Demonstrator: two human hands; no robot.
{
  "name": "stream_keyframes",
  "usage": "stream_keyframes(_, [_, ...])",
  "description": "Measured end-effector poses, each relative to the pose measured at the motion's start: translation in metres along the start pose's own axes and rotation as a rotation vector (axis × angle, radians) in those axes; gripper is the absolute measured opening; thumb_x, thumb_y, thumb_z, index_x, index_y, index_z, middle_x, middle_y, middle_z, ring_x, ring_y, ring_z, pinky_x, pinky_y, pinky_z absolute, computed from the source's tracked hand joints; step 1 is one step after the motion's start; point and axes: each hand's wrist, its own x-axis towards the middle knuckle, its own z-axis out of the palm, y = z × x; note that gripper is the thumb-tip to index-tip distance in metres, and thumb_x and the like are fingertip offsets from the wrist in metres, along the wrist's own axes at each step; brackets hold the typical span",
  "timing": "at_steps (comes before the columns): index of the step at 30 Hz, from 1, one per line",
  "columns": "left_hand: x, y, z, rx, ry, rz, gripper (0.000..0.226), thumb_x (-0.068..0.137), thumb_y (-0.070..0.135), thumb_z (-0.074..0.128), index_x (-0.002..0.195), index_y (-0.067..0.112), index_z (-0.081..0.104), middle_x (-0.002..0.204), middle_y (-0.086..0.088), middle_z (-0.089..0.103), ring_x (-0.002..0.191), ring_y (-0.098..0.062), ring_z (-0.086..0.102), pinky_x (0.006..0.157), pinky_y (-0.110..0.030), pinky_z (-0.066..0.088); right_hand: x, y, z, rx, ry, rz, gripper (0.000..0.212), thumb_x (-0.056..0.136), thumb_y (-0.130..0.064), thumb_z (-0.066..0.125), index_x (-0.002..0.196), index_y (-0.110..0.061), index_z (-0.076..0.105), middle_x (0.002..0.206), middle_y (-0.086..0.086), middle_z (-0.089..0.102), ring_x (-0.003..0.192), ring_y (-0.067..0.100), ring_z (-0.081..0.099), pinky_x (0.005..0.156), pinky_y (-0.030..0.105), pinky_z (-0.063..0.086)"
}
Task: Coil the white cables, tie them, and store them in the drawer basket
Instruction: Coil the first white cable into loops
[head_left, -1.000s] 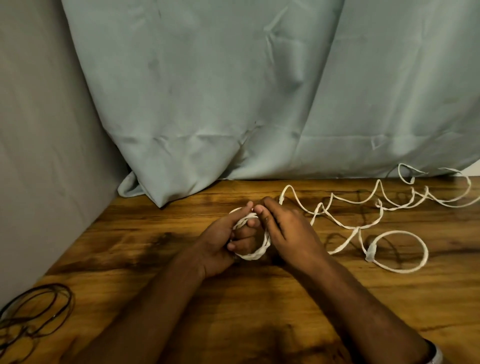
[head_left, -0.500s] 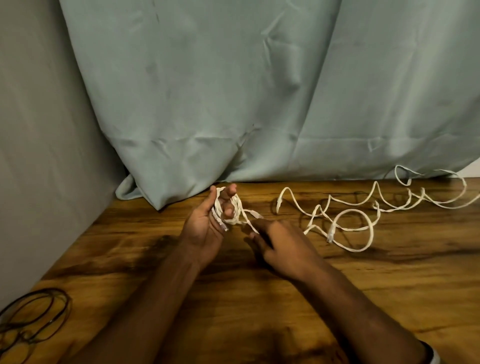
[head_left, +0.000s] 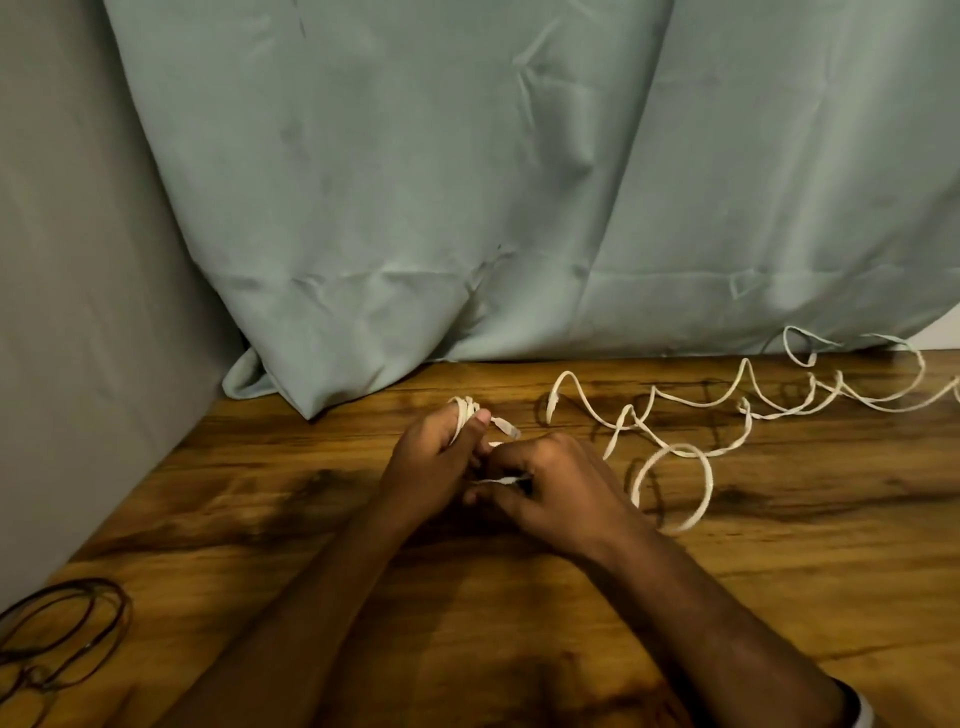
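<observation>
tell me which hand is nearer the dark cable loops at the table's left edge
Left. The left hand sits right of the dark cable loops near mid-table, gripping the white coil; the right hand is farther right.

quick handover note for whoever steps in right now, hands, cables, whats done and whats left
Left hand: shut on a small white coil wrapped at its fingers, a connector end poking out beside it.
Right hand: pinching a white strand between the two hands.
Loose white cable: uncoiled, trailing across the wooden table to the right edge, one loop lying beside the right hand.
Dark cable: near left corner, untouched.
Done: first coil wound, tie not visibly finished.
Left: finish tying, coil the loose cable, store them; no drawer basket in view.
</observation>
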Motion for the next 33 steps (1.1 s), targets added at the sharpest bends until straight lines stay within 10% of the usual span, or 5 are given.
stream_keyframes(7, [-0.006, 0.016, -0.003, -0.224, -0.298, -0.16, 0.055, 0.101, 0.013, 0.04, 0.049, 0.018, 0.057, 0.041, 0.0, 0.04, 0.031, -0.012, 0.031, 0.039, -0.022, 0.021, 0.001, 0.008, 0.003, 0.271, 0.123, 0.042, 0.019, 0.082, -0.047, 0.074, 0.094, -0.032, 0.073, 0.087, -0.013, 0.073, 0.083, 0.007, 0.068, 0.073, 0.047, 0.057])
stream_keyframes(15, [-0.006, 0.023, -0.011, -0.451, -0.438, -0.342, 0.045, 0.1, 0.048, 0.044, 0.078, 0.009, 0.051, 0.047, 0.007, 0.043, 0.033, -0.002, 0.025, 0.032, -0.015, 0.019, 0.002, 0.007, 0.007, 0.473, 0.17, 0.074, 0.014, 0.098, -0.029, 0.069, 0.108, -0.034, 0.06, 0.106, -0.015, 0.068, 0.103, 0.003, 0.066, 0.085, 0.041, 0.061])
stream_keyframes(26, [-0.002, 0.011, -0.004, -0.416, -0.193, -0.338, 0.063, 0.082, 0.066, 0.061, 0.067, 0.005, 0.068, 0.063, -0.02, 0.064, 0.03, -0.009, 0.034, 0.04, -0.017, 0.026, 0.014, 0.014, 0.024, 1.141, 0.101, 0.265, 0.034, 0.098, -0.012, 0.069, 0.13, -0.009, 0.06, 0.098, 0.022, 0.076, 0.085, 0.037, 0.07, 0.076, 0.04, 0.062])
stream_keyframes(33, [0.0, 0.008, -0.002, -0.469, -0.192, -0.357, 0.061, 0.083, 0.063, 0.062, 0.074, 0.003, 0.072, 0.07, -0.023, 0.069, 0.039, -0.013, 0.045, 0.048, -0.023, 0.038, 0.02, 0.015, 0.036, 1.215, 0.184, 0.352, 0.025, 0.104, -0.017, 0.062, 0.129, -0.016, 0.062, 0.099, 0.016, 0.075, 0.09, 0.037, 0.072, 0.08, 0.044, 0.061])
